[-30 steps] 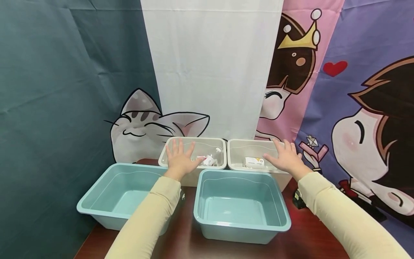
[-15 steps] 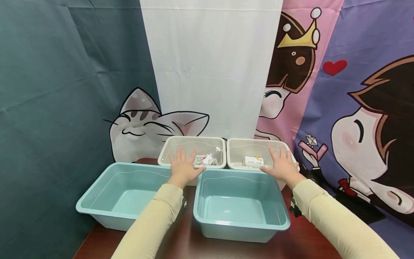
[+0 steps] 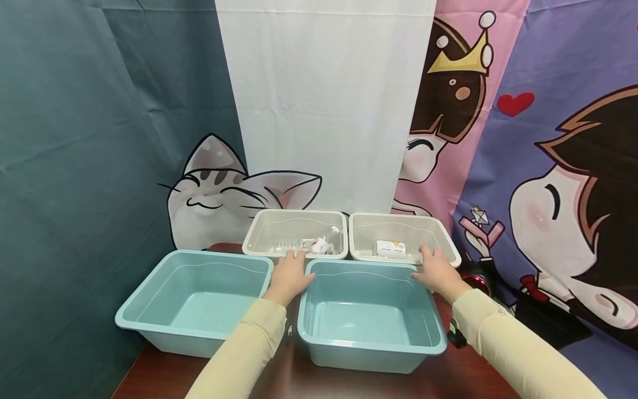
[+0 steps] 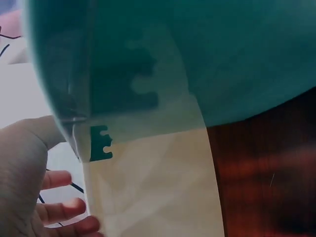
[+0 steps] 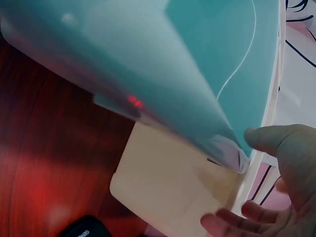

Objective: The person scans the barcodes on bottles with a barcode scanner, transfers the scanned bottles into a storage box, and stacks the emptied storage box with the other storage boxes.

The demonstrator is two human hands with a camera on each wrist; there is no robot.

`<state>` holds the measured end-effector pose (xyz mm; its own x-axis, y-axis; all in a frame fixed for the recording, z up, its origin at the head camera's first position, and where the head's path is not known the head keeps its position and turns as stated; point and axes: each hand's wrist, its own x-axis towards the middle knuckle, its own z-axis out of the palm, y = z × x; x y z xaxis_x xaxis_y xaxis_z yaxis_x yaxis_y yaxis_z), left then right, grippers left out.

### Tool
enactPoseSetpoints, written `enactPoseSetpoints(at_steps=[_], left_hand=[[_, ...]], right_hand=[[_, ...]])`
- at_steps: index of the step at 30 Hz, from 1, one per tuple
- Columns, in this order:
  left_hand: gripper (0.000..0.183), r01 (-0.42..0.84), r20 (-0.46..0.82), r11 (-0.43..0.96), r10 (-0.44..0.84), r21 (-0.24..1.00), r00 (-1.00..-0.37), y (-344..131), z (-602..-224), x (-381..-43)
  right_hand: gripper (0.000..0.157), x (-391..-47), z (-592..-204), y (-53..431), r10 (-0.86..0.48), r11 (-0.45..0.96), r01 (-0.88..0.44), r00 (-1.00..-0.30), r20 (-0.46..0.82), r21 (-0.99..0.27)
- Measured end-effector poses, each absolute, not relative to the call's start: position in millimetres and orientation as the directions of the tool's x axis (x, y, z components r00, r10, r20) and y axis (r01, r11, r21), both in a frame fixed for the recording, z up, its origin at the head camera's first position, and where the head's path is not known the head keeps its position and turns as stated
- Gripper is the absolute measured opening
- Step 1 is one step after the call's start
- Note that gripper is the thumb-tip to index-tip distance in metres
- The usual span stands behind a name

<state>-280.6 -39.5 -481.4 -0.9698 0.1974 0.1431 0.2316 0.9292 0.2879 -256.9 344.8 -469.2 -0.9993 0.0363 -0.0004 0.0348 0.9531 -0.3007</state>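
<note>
A light blue plastic basin (image 3: 371,350) stands on the table between my hands. My left hand (image 3: 289,278) is at its back left corner, thumb by the rim and fingers bent loosely outside. At the back right corner is my right hand (image 3: 438,272), its thumb lapping the rim and its fingers apart on the outer side. In the left wrist view the thumb (image 4: 37,131) lies at the basin's edge with the fingers spread below. The right wrist view shows the thumb (image 5: 269,138) over the basin's rim, with a gap to the fingers.
Another blue basin (image 3: 164,331) stands to the left. Behind are two off-white bins: the left bin (image 3: 271,227) holds clear and white plastic items (image 3: 319,245), the right bin (image 3: 364,224) a white labelled pack (image 3: 390,249). A dark object (image 5: 86,228) lies on the table (image 3: 478,368).
Both hands have come back and down from over the off-white bins to the rear corners of the blue basin. Their spread fingers have bent. The basins and bins stay put.
</note>
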Motion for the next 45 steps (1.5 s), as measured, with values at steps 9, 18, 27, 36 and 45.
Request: enactPoseSetpoints(at_steps=[9,18,27,36,45], left_hand=[[0.034,0.219,0.086,0.894,0.201,0.391,-0.976,-35.6,-484.8,-280.0],[0.032,0.175,0.041,0.864,0.177,0.472,-0.983,-30.1,-483.8,-278.4],[0.038,0.107,-0.033,0.774,0.163,0.624,-0.986,-34.1,-483.0,-275.9],[0.055,-0.158,-0.290,0.509,0.191,0.846,-0.938,-46.8,-477.6,-270.3],[0.080,-0.400,-0.471,0.274,0.288,0.875,-0.834,-59.9,-463.0,-270.9]], right_hand=[[0.046,-246.3,-472.4,341.7,-0.070,0.975,-0.065,-0.997,-0.017,-0.212],[0.042,-248.5,-472.8,339.8,-0.060,0.980,-0.050,-0.997,-0.044,-0.194],[0.033,-247.1,-474.4,347.2,-0.031,0.941,-0.007,-0.997,-0.067,-0.338],[0.058,-241.2,-474.8,357.4,0.026,0.670,0.276,-0.937,-0.349,-0.689],[0.086,-227.3,-463.0,367.0,-0.062,0.463,0.454,-0.840,-0.539,-0.761]])
